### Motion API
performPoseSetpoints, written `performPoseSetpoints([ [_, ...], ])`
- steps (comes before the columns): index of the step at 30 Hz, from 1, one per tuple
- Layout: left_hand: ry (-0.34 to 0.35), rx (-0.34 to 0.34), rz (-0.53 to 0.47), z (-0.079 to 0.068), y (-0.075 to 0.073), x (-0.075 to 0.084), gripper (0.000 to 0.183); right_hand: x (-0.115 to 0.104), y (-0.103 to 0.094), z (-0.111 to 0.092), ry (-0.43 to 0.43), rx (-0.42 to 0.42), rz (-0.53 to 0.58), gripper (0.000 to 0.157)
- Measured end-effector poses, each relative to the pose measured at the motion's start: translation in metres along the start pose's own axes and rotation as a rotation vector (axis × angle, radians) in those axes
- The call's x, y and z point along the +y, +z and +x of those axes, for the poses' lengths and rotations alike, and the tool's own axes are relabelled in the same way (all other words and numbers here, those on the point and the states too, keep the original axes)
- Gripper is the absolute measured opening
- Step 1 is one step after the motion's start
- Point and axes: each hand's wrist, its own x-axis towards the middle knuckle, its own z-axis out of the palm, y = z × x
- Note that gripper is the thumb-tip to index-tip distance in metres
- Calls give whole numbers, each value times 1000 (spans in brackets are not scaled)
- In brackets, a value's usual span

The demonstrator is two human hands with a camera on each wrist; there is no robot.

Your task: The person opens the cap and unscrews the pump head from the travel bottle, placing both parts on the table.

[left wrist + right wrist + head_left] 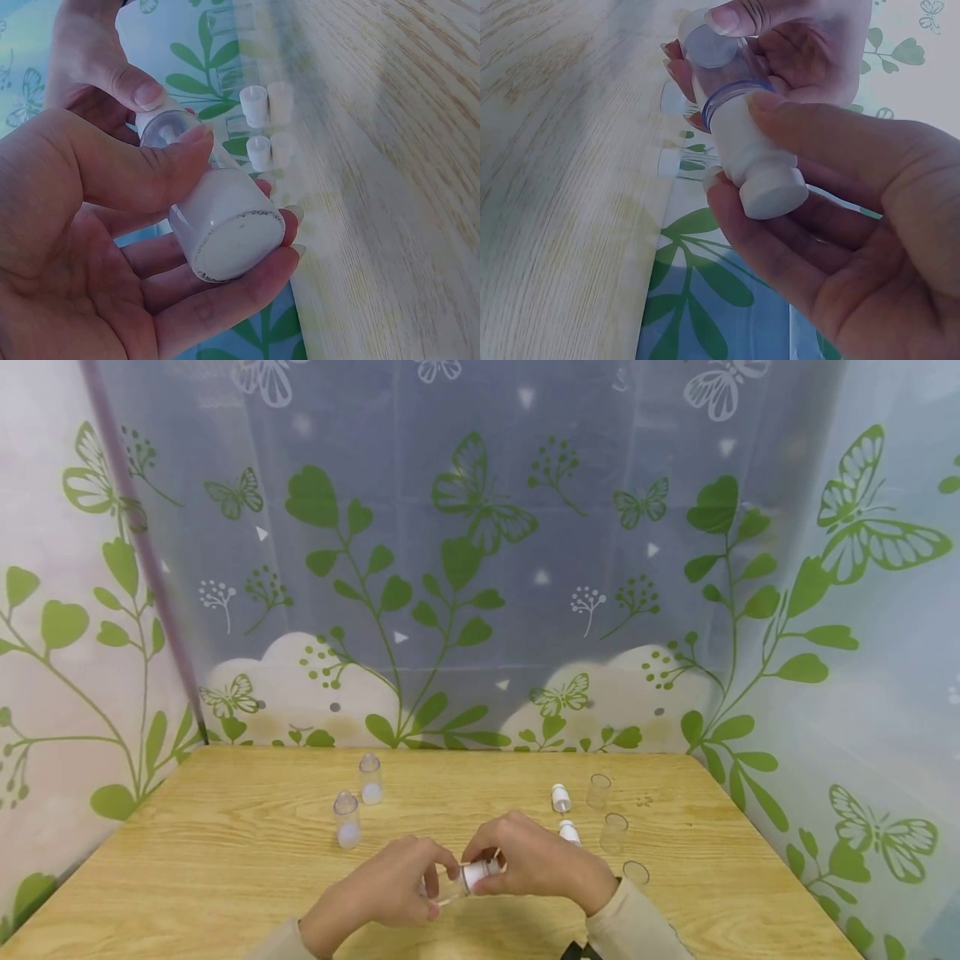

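Observation:
My left hand (393,878) grips a small clear bottle (225,221) with a whitish base, thumb on one side and fingers beneath. My right hand (536,860) holds a white pump top (754,142) between thumb and fingers. In the right wrist view the pump top sits at the bottle's mouth, in line with it, against a bluish rim. Whether it is screwed tight cannot be told. Both hands meet over the table's near middle, the bottle tilted on its side. Two more white pump tops (560,797) stand beyond my right hand, the nearer one partly hidden by it.
Two clear bottles (347,821) with whitish bases stand on the wooden table (247,877) to the left. At the right, clear caps (615,833) form a row, the nearest partly hidden by my wrist. A patterned curtain (480,610) encloses the table's back and sides.

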Motion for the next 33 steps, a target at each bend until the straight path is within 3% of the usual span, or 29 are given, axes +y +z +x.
performPoseSetpoints([
  [7, -9, 2, -3, -1, 0, 0, 38, 1, -1, 0, 15, 10, 23, 17],
  [13, -17, -2, -7, -1, -1, 1, 38, 4, 0, 0, 8, 19, 14, 27],
  [24, -5, -6, -29, -1, -1, -1, 38, 4, 4, 0, 34, -37, 14, 25],
  [33, 8, 18, 14, -1, 0, -1, 38, 1, 2, 0, 49, -43, 27, 19],
])
